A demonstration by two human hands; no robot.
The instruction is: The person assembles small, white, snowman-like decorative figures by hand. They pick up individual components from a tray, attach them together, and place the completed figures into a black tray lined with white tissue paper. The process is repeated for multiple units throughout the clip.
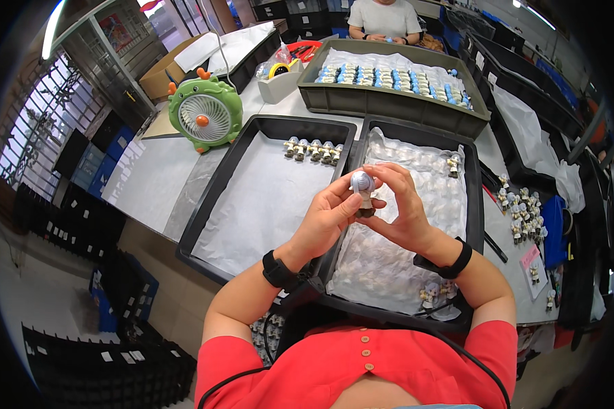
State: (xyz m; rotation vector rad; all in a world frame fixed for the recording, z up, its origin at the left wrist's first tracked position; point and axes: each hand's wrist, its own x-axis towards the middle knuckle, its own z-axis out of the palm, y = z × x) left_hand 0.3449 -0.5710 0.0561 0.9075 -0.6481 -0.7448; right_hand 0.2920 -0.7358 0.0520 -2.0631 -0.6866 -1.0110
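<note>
Between my two hands is a small figurine (363, 184) with a pale blue-grey rounded head and a dark base, held upright over the inner edges of two black trays. My left hand (329, 213) grips it from the left, thumb across its front. The fingers of my right hand (404, 208) curl round its other side and touch its top and base. In the left tray (208, 204), lined with white paper, a short row of figurines (313, 150) stands at the far right corner. The right tray (476, 204) has a few figurines lying on a translucent wrinkled sheet (389, 252).
Beyond the trays sits a large olive crate (389, 109) with rows of blue-and-white pieces. A green fan (205, 112) and a tape dispenser (280, 80) stand at the back left. Loose figurines (523, 213) cluster on the right table. A person (385, 20) works opposite.
</note>
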